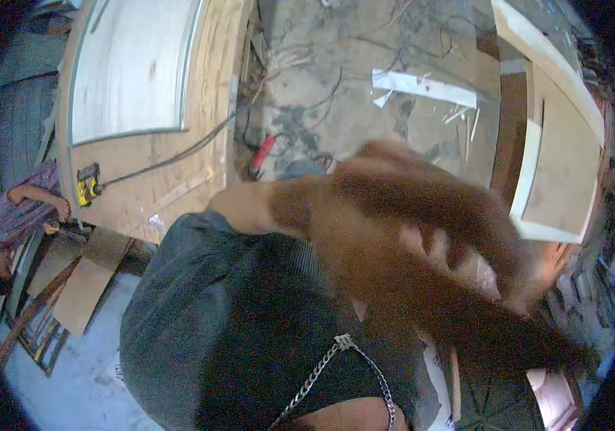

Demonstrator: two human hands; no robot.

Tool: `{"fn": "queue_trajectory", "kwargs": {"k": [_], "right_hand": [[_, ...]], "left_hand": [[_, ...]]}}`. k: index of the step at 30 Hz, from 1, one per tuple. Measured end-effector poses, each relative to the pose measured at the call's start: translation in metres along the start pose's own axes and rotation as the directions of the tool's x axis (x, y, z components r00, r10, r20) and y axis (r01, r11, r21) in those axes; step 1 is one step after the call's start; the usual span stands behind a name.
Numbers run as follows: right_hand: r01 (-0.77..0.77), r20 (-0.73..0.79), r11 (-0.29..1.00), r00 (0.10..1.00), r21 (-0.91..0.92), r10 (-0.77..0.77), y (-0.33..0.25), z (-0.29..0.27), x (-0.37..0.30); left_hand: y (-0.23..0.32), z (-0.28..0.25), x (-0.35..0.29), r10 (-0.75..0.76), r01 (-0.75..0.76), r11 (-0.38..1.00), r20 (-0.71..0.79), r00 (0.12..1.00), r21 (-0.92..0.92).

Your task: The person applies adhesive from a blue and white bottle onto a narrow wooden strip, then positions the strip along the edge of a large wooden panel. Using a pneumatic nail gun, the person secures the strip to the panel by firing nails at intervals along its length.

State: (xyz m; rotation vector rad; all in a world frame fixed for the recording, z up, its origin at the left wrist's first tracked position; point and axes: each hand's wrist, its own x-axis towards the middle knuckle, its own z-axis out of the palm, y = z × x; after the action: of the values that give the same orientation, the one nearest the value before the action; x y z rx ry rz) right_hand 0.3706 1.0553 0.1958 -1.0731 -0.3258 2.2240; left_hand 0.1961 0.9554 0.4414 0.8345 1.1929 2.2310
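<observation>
My left hand (393, 215) is raised very close to the camera and badly blurred by motion. The arm comes out of a dark grey sleeve and crosses toward the right, above my torso. Its fingers stretch to the lower right, with a wide gap between the upper and lower ones. I see nothing held in that hand. Pale patches show through the gap, too smeared to make out. My right hand does not show as a separate shape. A silver chain (311, 384) hangs over my dark shirt (243, 337).
Left lies a wooden bench (128, 169) bearing a white panel (131, 72) and a yellow-black power tool (88, 188) with a cord. A person (31, 205) stands beyond. A red tool (263, 154), cables and a white strip (426, 87) lie on the floor. Right stands a wooden cabinet (562, 151).
</observation>
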Motion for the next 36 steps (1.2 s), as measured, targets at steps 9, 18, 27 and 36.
{"fn": "queue_trajectory", "kwargs": {"k": [9, 18, 27, 36], "right_hand": [[-0.028, 0.357, 0.978, 0.928, -0.205, 0.101, -0.086, 0.105, 0.199], [0.794, 0.84, 0.43, 0.526, -0.428, -0.135, -0.143, 0.323, 0.294], [0.407, 0.484, 0.371, 0.864, -0.835, 0.141, -0.145, 0.285, 0.427], [0.364, 0.53, 0.385, 0.582, -0.848, 0.617, 0.02, 0.46, 0.588]], "left_hand": [[-0.283, -0.087, 0.084, -0.565, 0.558, 0.819, 0.012, 0.825, 0.136], [-0.299, -0.103, 0.25, -0.454, 0.281, 0.776, -0.19, 0.871, -0.564], [-0.327, -0.198, 0.364, -0.305, -0.173, 0.577, -0.407, 0.861, -0.798], [-0.322, -0.309, 0.55, -0.341, -0.317, 0.639, -0.627, 0.701, -0.701]]}}
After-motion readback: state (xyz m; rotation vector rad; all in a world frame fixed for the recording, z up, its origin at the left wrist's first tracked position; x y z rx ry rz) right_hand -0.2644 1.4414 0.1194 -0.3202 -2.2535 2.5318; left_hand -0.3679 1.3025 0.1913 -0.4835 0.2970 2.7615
